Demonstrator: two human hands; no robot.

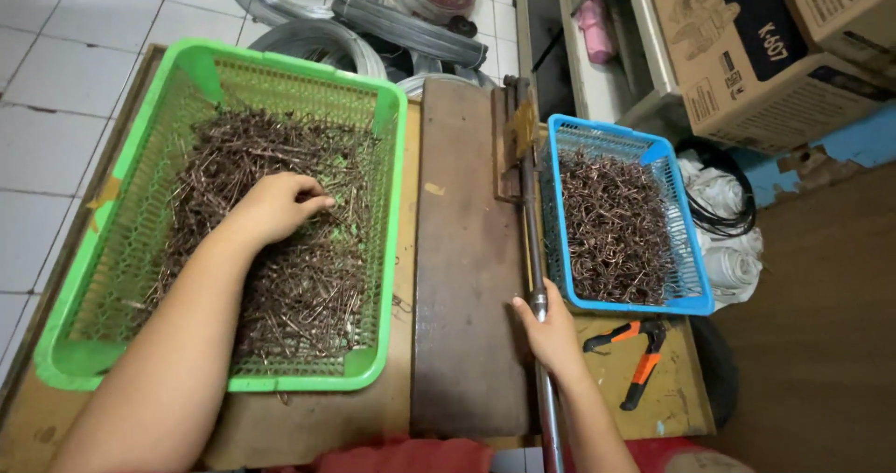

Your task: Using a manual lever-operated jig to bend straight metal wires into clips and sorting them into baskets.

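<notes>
**Kid:** Where is your left hand [278, 204]?

**Helper:** Your left hand is inside the big green plastic basket [121, 230]. It lies on top of the pile of thin brown metal wire bits [308, 277] that fills the basket. Your fingers are curled and bunched together down in the bits. You look to be pinching some, but I cannot tell how many.

**Kid:** And your right hand [551, 328]?

**Helper:** Your right hand is wrapped around the long shiny grey metal bar [535, 249]. Your fingers are closed tight on it, near its lower end. The bar runs up along the right edge of the dark flat wooden board [462, 268], which lies between the two baskets.

**Kid:** What is next to that hand?

**Helper:** Just to the right is the small blue plastic basket [695, 291]. It holds a heap of bent brown wire pieces [611, 226]. Below it, near your wrist, a pair of orange and black cutters [637, 352] lies on the yellowish table top [681, 398].

**Kid:** What is far away at the top?

**Helper:** Coils of grey wire [317, 34] lie on the white tiled floor [56, 72] behind the green basket. Brown cardboard boxes [747, 53] sit at the top right, and a bundle of white cloth [728, 202] lies beside the blue basket.
</notes>
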